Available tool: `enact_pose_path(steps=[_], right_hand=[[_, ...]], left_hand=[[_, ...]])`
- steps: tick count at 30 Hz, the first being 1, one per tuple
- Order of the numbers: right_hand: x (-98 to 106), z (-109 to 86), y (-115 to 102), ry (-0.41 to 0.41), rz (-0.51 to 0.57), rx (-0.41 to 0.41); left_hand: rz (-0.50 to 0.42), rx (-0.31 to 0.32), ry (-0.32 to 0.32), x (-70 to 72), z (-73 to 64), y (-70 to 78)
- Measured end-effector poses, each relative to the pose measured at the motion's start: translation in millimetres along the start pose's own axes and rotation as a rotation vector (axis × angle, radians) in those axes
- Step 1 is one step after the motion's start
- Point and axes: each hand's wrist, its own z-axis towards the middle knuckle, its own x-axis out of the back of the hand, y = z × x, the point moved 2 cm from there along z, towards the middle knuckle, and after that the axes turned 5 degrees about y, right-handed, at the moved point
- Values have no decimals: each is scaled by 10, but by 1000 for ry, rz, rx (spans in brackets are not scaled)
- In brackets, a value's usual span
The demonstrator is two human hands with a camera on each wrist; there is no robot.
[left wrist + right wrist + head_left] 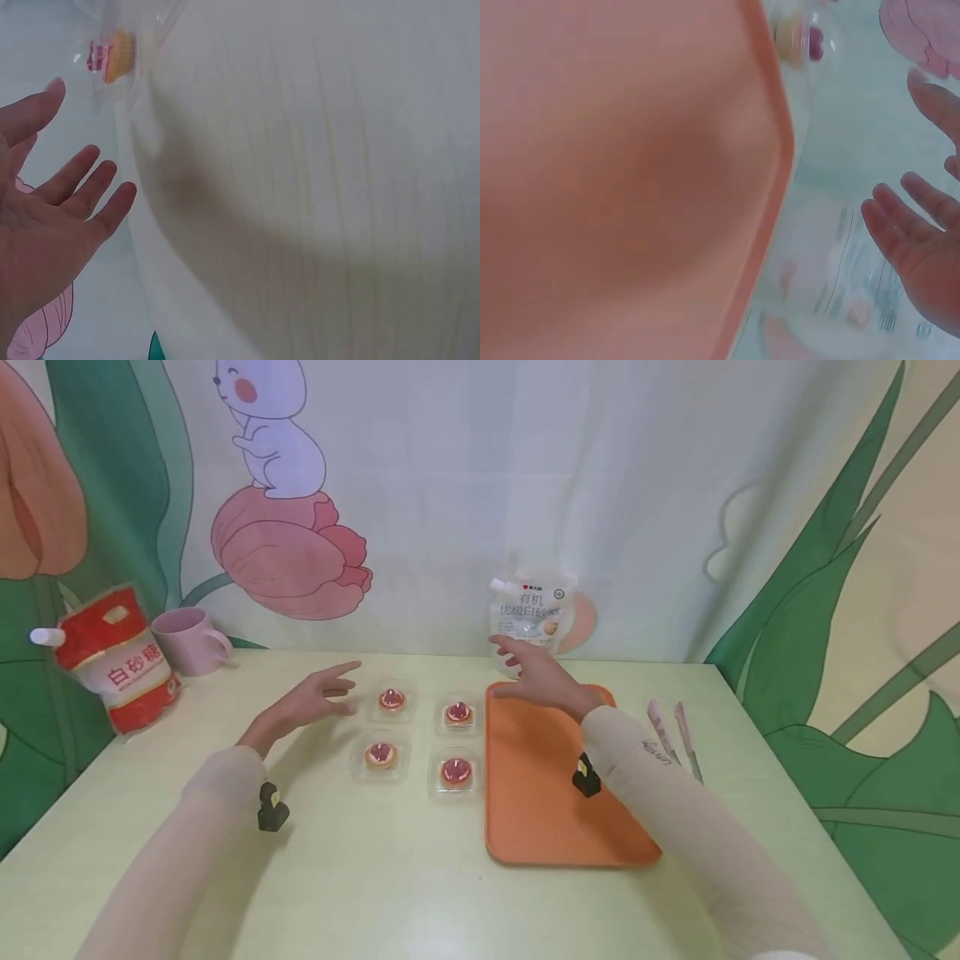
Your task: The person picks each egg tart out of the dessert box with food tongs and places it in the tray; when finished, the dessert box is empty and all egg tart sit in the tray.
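Note:
My left hand hovers over the table just left of the packaged tarts, fingers spread and holding nothing. In the head view several small tarts with red tops, each in a clear plastic box, sit in two columns: a back-left tart, a front-left tart, a back-right tart and a front-right tart. Over the far end of an orange tray is my right hand, its fingers loosely extended and nothing in them. The left wrist view shows one boxed tart beyond my fingertips.
A white spouted pouch stands behind the tray against the curtain. Two pink-handled utensils lie right of it. At the back left are a red and white spouted sugar bag and a pink mug.

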Motion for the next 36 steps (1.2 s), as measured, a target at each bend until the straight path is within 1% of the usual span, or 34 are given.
enact_pose_path(steps=[5,6,8,12,18,21,25,30,33,36], right_hand=[[-205,245,-192,-41,-1,16],[-246,288,-226,-50,7,18],[-324,358,-297,-71,23,27],[-497,474,-390,-116,23,45],[-707,617,-528,-176,-12,18],[-783,681,-578,-208,-43,18],[-901,763,-644,-252,-98,25],[-1002,820,-699,-284,-140,2],[-1049,847,-715,-282,-146,-29],[-1093,873,-717,-278,-153,-54]], left_hand=[[81,3,-7,-2,72,-67],[91,13,-7,-7,89,-86],[105,38,-8,-28,120,-118],[108,57,-16,-65,149,-171],[125,24,-23,-116,212,-193],[133,16,-30,-148,264,-200],[146,2,-39,-159,298,-230],[136,21,-70,-174,305,-218],[141,36,-86,-182,302,-205],[151,36,-88,-185,307,-204]])
